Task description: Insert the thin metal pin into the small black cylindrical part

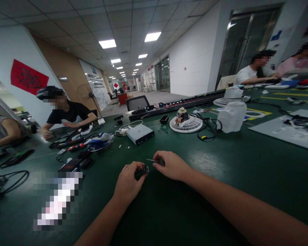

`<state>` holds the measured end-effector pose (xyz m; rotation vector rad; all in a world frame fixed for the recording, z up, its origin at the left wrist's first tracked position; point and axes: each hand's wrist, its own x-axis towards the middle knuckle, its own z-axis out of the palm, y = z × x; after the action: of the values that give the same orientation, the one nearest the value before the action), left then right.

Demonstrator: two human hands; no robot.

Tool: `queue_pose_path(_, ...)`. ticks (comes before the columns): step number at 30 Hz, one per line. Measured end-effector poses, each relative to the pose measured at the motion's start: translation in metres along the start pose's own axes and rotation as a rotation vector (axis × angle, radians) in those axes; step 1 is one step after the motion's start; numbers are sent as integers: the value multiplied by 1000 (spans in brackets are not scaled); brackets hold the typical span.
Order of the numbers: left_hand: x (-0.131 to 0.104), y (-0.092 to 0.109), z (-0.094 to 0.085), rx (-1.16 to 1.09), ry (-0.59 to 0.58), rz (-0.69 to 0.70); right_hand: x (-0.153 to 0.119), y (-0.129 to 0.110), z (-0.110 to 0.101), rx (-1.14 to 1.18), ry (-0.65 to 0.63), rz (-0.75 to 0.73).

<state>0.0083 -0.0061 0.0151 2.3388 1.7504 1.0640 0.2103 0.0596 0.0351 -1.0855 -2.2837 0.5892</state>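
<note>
Over the green table point(169, 212), my left hand point(128, 179) is closed around a small dark round part point(145, 168) with a shiny rim. Its fingers hide most of that part, so its kind does not show. My right hand point(170, 165) pinches a thin metal tool point(154, 160), whose slim tip points left toward the round part. A small gap lies between the tip and the part. Whether the tool is tweezers or a small screwdriver I cannot tell.
Beyond my hands stand a white-topped box point(140, 133), a black tray point(164, 119), a white fan grille point(186, 123) with a motor and a white housing point(232, 117). Cables and a bowl point(100, 142) lie left. Co-workers sit at both far sides.
</note>
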Motion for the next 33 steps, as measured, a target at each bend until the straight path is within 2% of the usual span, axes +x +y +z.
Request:
queue_pose_path(3, 1, -1, -2, 26, 12, -60, 0, 4, -6, -150, -33, -93)
queue_pose_path(8, -1, 2, 0, -4, -8, -40, -2, 3, -7, -214, -109, -230)
queue_pose_path(12, -1, 2, 1, -15, -14, -31, -2, 2, -3, -220, -112, -240)
queue_pose_path(22, -1, -1, 2, 0, -136, -54, -6, -3, -7, -372, -127, -259)
queue_pose_path(26, -1, 2, 1, -15, -136, -22, -6, -1, -13, -315, -159, -333)
queue_pose_path(33, -2, 3, 3, -7, -123, 12, -4, -1, -14, -396, -142, -266)
